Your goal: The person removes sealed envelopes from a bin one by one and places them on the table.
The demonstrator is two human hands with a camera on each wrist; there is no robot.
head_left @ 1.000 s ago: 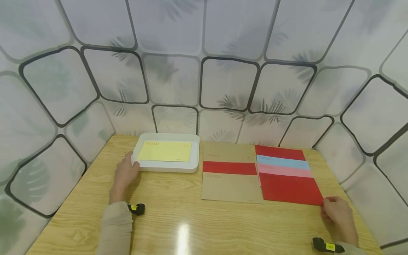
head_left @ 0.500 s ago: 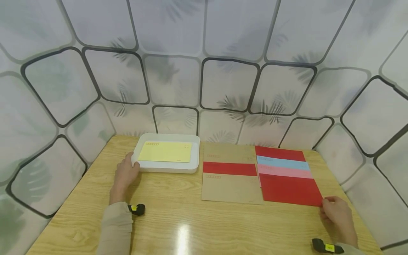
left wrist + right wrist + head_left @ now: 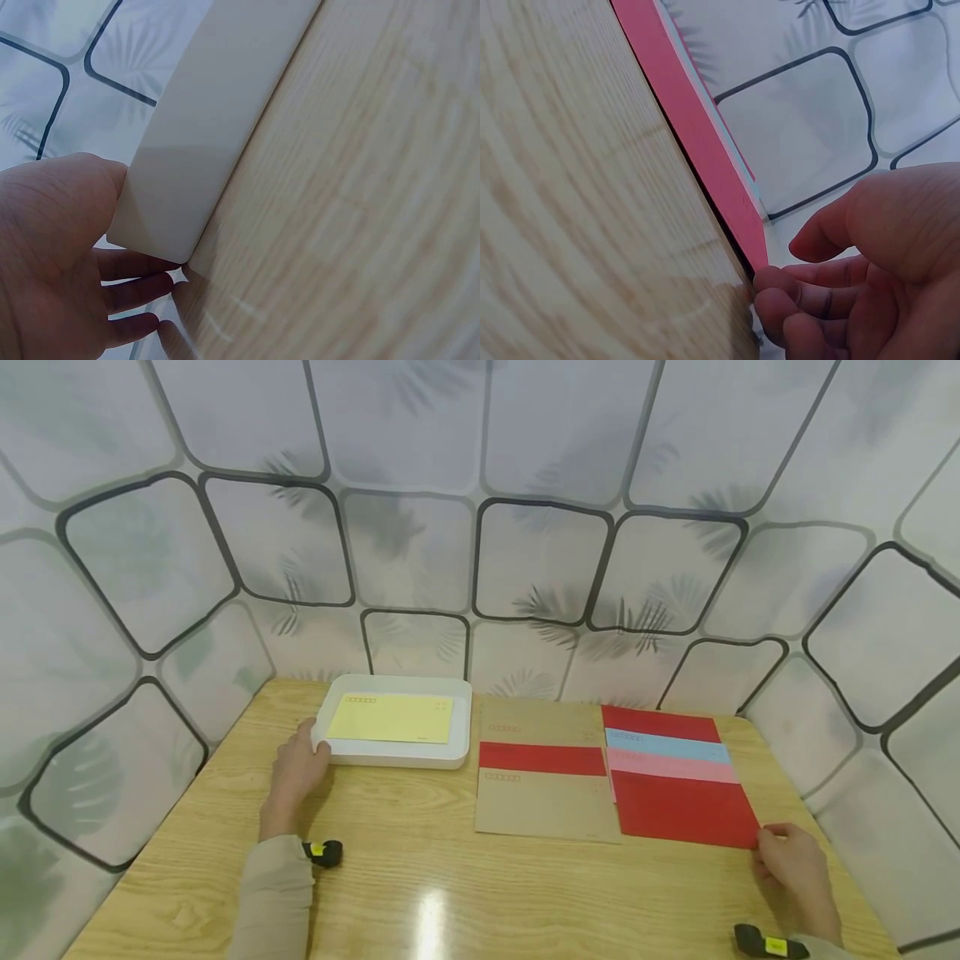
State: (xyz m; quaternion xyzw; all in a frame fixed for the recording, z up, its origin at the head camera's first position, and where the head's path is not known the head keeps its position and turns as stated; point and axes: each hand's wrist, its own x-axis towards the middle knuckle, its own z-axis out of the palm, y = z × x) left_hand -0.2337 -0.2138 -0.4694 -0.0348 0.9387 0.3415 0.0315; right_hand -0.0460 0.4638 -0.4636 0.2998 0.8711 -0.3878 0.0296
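My left hand (image 3: 296,768) grips the left end of a white tray (image 3: 390,758); its thumb lies on the front corner and its fingers reach along the side. A yellow envelope (image 3: 390,718) lies flat inside that tray. At the far right, my right hand (image 3: 795,860) touches the front corner of a red envelope (image 3: 686,808). In the right wrist view its fingers (image 3: 776,307) are loosely bent at that corner, while the thumb stands apart from the paper. Pink (image 3: 675,764) and blue envelopes (image 3: 667,742) overlap behind the red one, with another red envelope (image 3: 660,718) at the back.
Between the tray and the right-hand row lies a second row: a brown envelope (image 3: 547,806) in front, a red envelope (image 3: 540,758) and another brown envelope (image 3: 540,714) behind. The wooden table (image 3: 450,877) ends at a patterned fabric wall (image 3: 405,552) behind and on both sides.
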